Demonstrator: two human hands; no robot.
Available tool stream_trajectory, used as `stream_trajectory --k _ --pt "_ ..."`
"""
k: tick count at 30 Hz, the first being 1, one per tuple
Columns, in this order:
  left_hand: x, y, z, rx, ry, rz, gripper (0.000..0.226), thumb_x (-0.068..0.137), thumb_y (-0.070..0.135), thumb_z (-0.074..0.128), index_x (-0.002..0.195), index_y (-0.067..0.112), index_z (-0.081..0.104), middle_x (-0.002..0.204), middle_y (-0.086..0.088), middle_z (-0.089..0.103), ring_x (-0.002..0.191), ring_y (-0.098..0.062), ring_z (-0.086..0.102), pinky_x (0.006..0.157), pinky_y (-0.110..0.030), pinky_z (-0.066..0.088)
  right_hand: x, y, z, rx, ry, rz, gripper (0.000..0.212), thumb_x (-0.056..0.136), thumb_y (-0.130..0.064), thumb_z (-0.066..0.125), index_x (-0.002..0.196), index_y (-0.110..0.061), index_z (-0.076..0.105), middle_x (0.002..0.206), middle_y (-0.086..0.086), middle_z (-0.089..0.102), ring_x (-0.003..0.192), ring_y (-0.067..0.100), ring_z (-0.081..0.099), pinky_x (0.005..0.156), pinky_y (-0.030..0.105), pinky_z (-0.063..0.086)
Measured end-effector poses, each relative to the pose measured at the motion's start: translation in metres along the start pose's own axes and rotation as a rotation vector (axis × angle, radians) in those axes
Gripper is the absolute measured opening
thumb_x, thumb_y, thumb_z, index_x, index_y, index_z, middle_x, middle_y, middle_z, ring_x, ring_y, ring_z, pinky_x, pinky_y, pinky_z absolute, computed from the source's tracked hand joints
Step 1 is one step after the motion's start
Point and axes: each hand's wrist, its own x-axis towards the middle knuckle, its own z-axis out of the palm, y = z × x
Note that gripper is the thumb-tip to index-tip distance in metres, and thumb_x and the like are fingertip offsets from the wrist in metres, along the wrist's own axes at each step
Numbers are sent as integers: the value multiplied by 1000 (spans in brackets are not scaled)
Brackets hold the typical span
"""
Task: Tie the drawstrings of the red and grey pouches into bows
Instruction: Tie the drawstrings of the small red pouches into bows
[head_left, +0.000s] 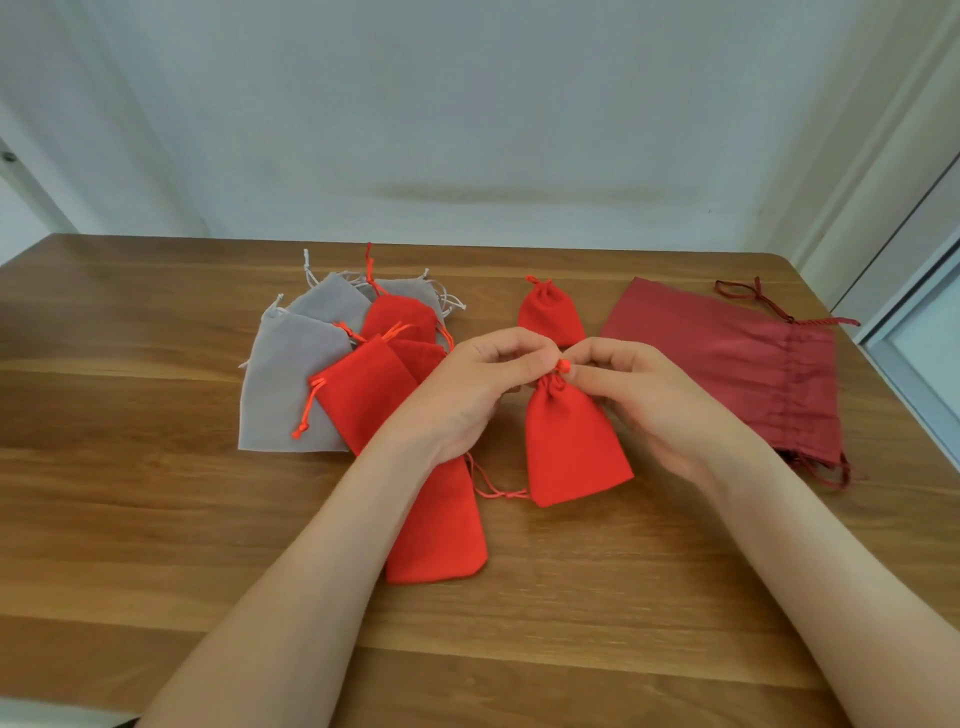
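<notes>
A small red pouch (571, 441) lies in the middle of the wooden table (156, 519), its neck gathered tight. My left hand (467, 384) and my right hand (644, 400) meet at that neck, and both pinch the red drawstring (562, 366) between fingertips. To the left sits a pile of grey pouches (291, 384) and red pouches (363, 389) with loose cords. One long red pouch (441, 530) lies partly under my left forearm. Another small red pouch (550, 312) with a closed neck rests just behind my hands.
A large dark red drawstring bag (727, 358) lies flat at the right, close to the table's right edge. A white wall stands behind the table and a window frame (914, 343) runs along the right side.
</notes>
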Motion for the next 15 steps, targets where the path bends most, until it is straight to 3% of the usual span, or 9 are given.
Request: stream_trajectory --k 4,9,12,15 --pt "-2 2 -8 169 -8 7 8 83 0 63 80 7 64 76 0 67 76 -9 59 77 -18 47 1 4 0 -105 17 -6 9 91 -11 60 85 -12 67 86 11 66 80 22 56 77 38 41" --pt "-3 -1 -5 562 79 20 17 80 1 70 71 15 65 68 7 66 64 -1 57 68 -17 45 5 10 2 -492 76 -60 11 89 -14 61 81 -18 66 76 -2 63 69 8 53 67 27 40" --pt "-3 -2 0 907 106 37 14 78 8 69 70 19 63 62 14 58 54 5 48 58 -13 35 7 16 7 -732 85 -95 7 89 -15 59 86 -17 65 80 -2 64 75 10 56 69 25 41" --pt "-3 1 7 1126 94 53 8 81 11 64 78 17 59 68 14 52 71 -7 53 60 -17 34 9 17 9 -812 91 -117 6 89 -15 58 88 -15 64 82 1 65 79 14 57 72 27 41"
